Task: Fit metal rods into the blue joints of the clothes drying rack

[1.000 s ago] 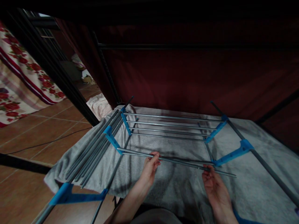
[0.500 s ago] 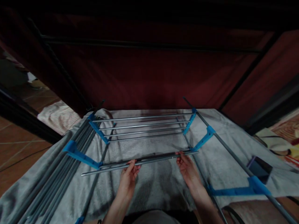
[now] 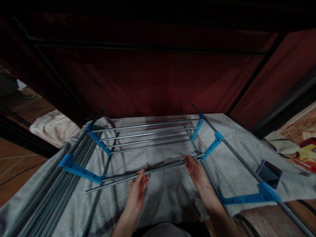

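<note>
My left hand (image 3: 138, 187) pinches a loose metal rod (image 3: 106, 185) near its middle. Further along the same rod, the fingers of my right hand (image 3: 196, 171) grip it close to its right end. The rod slants, its left end lower and sticking out past the left blue bracket (image 3: 81, 171). Its right end lies at the right blue bracket (image 3: 212, 147); whether it sits in a hole there cannot be made out. Another rod runs just behind it from the left bracket. Farther back, several rods (image 3: 150, 134) span two rear blue brackets (image 3: 99, 141).
Several loose rods (image 3: 66, 184) lie bundled at the left on a grey blanket (image 3: 168, 197). A near blue bracket (image 3: 249, 198) joins the right side poles. A dark flat device (image 3: 270, 174) lies at the right. Dark red panels (image 3: 158, 82) stand behind the frame.
The held rod has tilted more: its left end is lower and its right end has risen against the right bracket. Both hands keep their hold. The view has shifted slightly.
</note>
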`<state>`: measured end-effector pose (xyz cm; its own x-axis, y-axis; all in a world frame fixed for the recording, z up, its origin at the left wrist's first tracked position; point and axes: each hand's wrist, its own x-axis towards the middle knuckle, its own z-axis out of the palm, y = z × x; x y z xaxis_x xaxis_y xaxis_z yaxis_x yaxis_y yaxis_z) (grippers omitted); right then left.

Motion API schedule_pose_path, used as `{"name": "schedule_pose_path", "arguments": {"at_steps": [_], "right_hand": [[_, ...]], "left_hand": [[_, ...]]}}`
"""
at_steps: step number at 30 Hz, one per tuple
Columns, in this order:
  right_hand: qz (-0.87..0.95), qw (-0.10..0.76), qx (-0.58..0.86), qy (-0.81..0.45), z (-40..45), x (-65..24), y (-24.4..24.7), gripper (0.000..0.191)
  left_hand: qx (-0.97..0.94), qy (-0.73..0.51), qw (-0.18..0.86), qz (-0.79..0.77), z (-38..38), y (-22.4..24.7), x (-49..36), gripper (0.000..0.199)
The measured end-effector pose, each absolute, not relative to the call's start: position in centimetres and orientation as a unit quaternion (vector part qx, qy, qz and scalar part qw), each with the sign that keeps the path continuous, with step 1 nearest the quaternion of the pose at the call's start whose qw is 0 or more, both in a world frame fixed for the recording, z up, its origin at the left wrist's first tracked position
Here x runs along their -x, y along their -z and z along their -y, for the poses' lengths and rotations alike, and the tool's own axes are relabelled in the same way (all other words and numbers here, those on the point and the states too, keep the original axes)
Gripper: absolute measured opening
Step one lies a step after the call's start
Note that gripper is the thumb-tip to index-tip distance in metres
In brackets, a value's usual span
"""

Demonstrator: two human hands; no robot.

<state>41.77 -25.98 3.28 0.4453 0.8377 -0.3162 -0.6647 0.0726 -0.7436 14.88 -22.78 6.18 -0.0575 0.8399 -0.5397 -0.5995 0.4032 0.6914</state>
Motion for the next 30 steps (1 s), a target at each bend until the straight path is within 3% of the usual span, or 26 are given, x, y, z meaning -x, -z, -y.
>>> {"name": "schedule_pose_path", "arguments": {"at_steps": [23,30], "right_hand": [[0.077,0.708,0.461,-0.529,26.7,-41.7,-3.4,0.031],[0.221,0.639,0.581,-0.453,28.3,-40.2,-3.1,0.026]], "left_hand": [[-0.131,-0.534,0.678,-0.487,21.6,-6.3,-15.6,0.020],[-0.150,-0.541,0.665,-0.492,21.6,-5.8,-15.7,0.040]]}}
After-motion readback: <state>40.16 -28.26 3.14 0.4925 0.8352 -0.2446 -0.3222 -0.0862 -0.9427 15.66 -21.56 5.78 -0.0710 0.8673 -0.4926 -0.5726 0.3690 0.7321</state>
